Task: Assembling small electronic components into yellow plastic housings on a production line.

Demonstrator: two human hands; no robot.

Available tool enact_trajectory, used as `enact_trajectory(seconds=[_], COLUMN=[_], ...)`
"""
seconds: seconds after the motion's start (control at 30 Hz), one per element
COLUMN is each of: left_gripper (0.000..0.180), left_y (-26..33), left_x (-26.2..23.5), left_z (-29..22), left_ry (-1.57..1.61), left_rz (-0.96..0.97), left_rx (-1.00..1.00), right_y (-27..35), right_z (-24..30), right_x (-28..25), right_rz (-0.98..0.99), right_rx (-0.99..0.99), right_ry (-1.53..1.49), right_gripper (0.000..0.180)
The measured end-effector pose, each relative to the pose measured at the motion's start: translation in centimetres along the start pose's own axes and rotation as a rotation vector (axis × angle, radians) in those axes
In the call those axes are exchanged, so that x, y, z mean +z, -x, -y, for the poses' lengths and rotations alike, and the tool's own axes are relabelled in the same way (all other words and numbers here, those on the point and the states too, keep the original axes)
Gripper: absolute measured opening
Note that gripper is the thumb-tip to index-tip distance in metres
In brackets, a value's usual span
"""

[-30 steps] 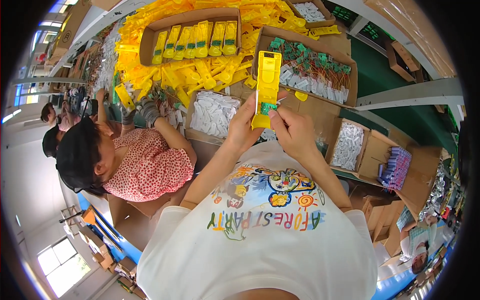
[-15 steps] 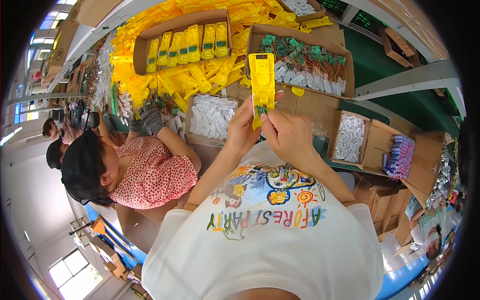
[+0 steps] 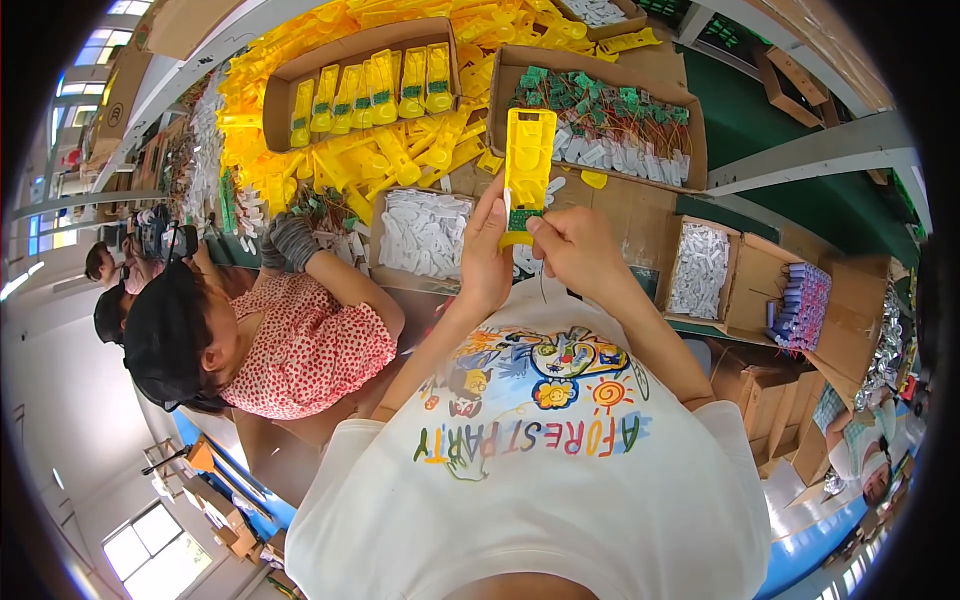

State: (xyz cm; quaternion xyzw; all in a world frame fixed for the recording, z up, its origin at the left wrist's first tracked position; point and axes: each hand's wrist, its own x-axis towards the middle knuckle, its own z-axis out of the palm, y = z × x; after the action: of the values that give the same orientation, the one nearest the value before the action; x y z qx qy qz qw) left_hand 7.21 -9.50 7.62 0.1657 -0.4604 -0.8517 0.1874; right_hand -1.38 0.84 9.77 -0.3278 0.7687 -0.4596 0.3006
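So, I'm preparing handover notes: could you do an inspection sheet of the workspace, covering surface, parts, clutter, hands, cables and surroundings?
Surface: tan cardboard covers part of the bench.
Parts: yellow casing in hand, green board at its near end.
Clutter: loose yellow casings heaped around an open cardboard box of upright casings.
Hands: left hand holds the casing; right hand has its fingertips at the board, grip unclear.
Cables: thin dark wire hangs below the right hand.
Surroundings: co-worker in a dotted top at the left.
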Motion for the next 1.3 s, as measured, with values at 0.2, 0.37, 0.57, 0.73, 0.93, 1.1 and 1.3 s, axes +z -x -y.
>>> enact_trajectory(seconds=[0.2,0.37,0.57,0.73,0.93,1.1,1.3], left_gripper=[0.043,0.044,0.039,0.037,0.035,0.036,0.036], left_y=[0.3,0.4,0.2,0.3,-0.3,-1.3,-1.1], left_x=[-0.9,-0.8,-0.1,-0.4,-1.7,-2.6,-4.9], left_z=[1.6,1.4,1.5,1.7,3.5,3.4,1.8], left_ry=[-0.241,-0.264,0.129,0.098,0.026,-0.2,-0.423], left_rz=[-0.03,-0.009,-0.061,-0.059,-0.012,-0.142,-0.062], left_rx=[0.061,0.03,-0.062,-0.094,-0.071,0.008,0.102], right_y=[-0.5,-0.9,-0.5,0.0,-0.2,-0.5,1.4], right_z=[-1.6,-1.1,-2.8,-3.8,-5.2,-7.7,-6.3], right_x=[0.1,-1.3,0.4,2.1,2.6,-0.5,-4.5], right_rz=[0.152,0.206,0.002,-0.093,-0.128,0.25,0.454], right_rx=[0.237,0.181,-0.089,-0.15,-0.135,0.08,0.104], right_ry=[-0.292,0.197,-0.295,-0.394,-0.332,0.18,-0.544], right_gripper=[0.033,0.028,0.018,0.018,0.015,0.017,0.021])
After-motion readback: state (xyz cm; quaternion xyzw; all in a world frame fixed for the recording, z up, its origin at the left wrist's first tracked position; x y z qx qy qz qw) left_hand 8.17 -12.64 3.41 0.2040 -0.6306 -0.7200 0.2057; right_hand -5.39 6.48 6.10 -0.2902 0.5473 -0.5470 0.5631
